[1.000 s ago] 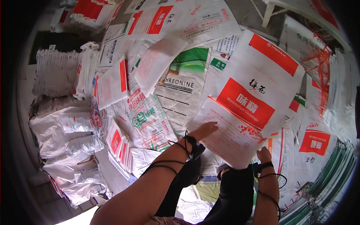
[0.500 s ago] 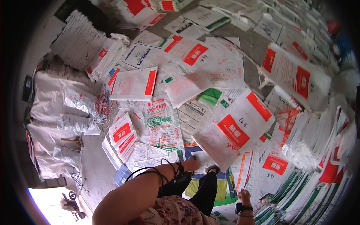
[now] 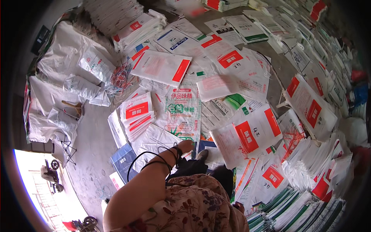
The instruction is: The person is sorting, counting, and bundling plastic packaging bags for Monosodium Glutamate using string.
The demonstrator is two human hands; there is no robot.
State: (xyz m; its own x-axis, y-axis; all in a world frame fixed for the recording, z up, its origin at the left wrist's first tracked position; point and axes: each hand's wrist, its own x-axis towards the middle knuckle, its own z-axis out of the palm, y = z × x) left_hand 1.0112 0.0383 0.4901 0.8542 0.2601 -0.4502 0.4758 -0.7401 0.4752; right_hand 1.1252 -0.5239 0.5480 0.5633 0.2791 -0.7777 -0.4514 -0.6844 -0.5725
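Observation:
My left hand (image 3: pixel 186 146) hangs over the lower middle of the spread bags, its fingers too small and foreshortened to read. Black cord (image 3: pixel 148 155) loops around my left wrist and forearm. Close to that hand lie a plain white bag (image 3: pixel 152 141) and a white bag with green and red print (image 3: pixel 178 112). My right hand (image 3: pixel 239 207) barely shows beside my flowered shirt, its fingers mostly hidden. Ahead of it, a white bag with red bands (image 3: pixel 228 143) lies on top of others. Left of centre sits a small stack of folded white-and-red bags (image 3: pixel 138 120).
Tall stacks of flattened bags (image 3: pixel 112 15) rise at the far left. Stuffed white sacks (image 3: pixel 50 116) line the left side, with tangled string (image 3: pixel 120 77) beside them. Green-edged bags (image 3: pixel 293 208) are piled near right. A bright doorway (image 3: pixel 38 189) opens at the lower left.
The whole view has shifted, so the bags sit differently in the picture. My right hand has drawn back against my body. My left arm stays stretched forward over the bags.

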